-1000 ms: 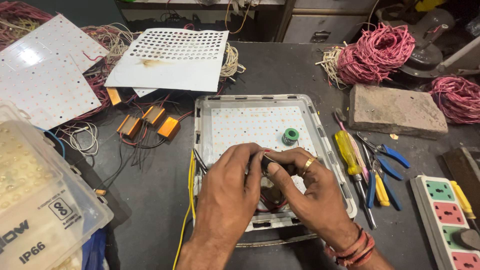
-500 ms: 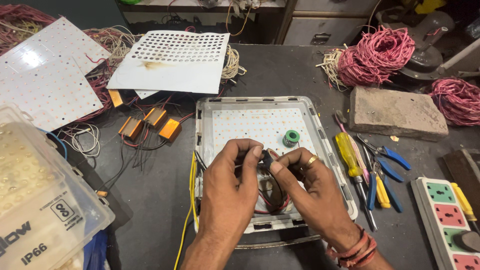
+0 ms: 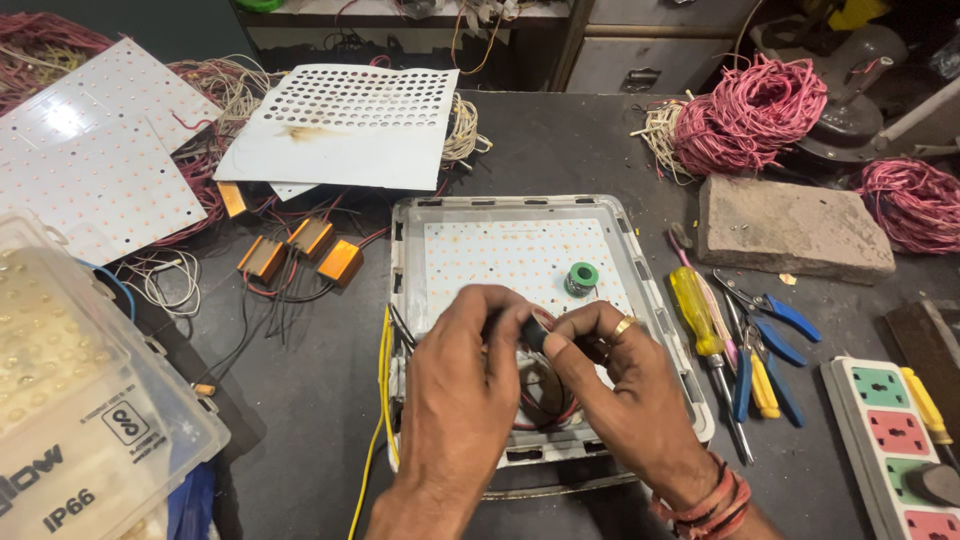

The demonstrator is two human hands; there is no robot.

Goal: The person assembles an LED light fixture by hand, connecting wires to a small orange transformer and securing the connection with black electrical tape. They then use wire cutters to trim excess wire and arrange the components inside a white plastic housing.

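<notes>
Both hands meet over the near half of a grey metal lamp housing [image 3: 404, 262] that holds a white LED board [image 3: 505, 255]. My left hand [image 3: 465, 400] and my right hand [image 3: 625, 395], with a ring on one finger, pinch a small black piece [image 3: 533, 334] between their fingertips. Red and black wires [image 3: 545, 408] loop in the housing just under the hands. A small green spool [image 3: 581, 279] rests on the board beyond the fingers. What the black piece is cannot be told.
Screwdrivers and blue-handled pliers [image 3: 745, 340] lie right of the housing, with a power strip [image 3: 890, 440] and a brick [image 3: 790, 228] beyond. Orange driver boxes [image 3: 300, 255], white LED boards [image 3: 90, 160] and a perforated sheet [image 3: 350, 125] lie left. A plastic box [image 3: 80, 400] sits near left.
The fingertips of both hands have drawn closer together around the black piece, and the hands have shifted slightly toward me. The red wire loop now shows beneath them.
</notes>
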